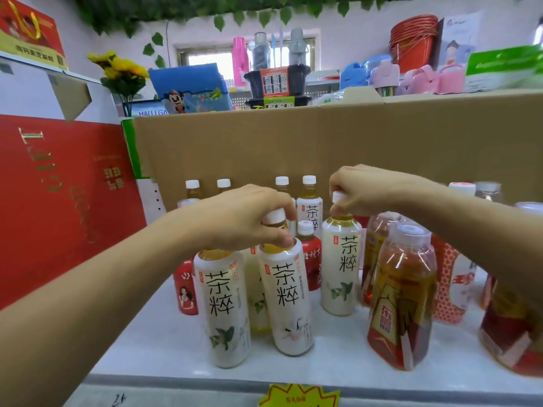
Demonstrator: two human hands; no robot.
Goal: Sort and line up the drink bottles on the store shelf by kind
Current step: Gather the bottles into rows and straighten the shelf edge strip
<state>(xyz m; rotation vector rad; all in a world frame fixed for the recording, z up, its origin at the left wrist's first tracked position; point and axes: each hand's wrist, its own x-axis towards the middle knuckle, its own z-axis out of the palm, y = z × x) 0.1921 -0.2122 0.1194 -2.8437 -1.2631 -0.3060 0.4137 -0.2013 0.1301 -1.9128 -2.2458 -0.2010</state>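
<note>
White shelf [338, 345] carries the mixed drinks. The left hand [249, 218] grips the front tea bottle [286, 298] at its cap; the right hand [361, 189] pinches the cap of the rear tea bottle [340, 268]. Keep both upright, set them side by side, clear of the red-label bottle [312, 257] between.

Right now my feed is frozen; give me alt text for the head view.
The left hand grips the cap of a front tea bottle and the right hand pinches the cap of a rear tea bottle on a white shelf. Red-label bottles stand to the right, a cardboard box behind.
</note>
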